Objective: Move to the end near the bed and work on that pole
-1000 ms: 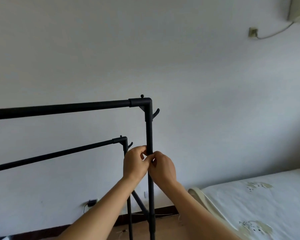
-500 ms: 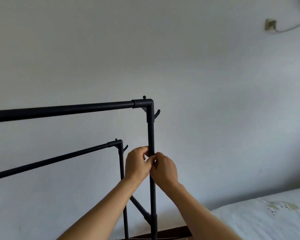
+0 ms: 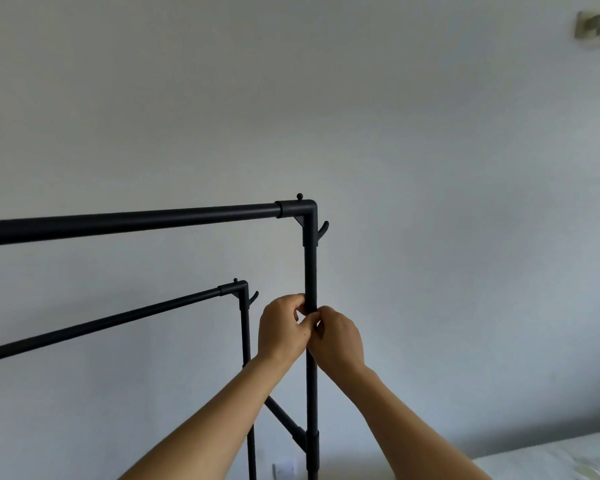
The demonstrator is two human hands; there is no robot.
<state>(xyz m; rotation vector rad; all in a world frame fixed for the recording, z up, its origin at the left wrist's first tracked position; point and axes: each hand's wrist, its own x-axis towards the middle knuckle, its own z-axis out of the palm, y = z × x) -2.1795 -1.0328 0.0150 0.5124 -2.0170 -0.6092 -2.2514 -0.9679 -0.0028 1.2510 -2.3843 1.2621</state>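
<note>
Hands met on the rack's near post [image 3: 311,271], the left hand [image 3: 282,329] and right hand [image 3: 338,337] both curled around it partway down, below the corner joint [image 3: 302,211] and its hook [image 3: 323,228]. A hard twist or pull there could probably loosen the joint, tilt the top rail [image 3: 129,221], or tip the frame toward the bed [image 3: 551,462].

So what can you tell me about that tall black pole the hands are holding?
The upright pole is a thin, matte black tube, metal by its look, standing straight up. A corner joint caps it, with a small knob and a side hook, joining a horizontal bar. Lower down, a diagonal brace meets it. The left hand and right hand pinch it mid-height from either side.
</note>
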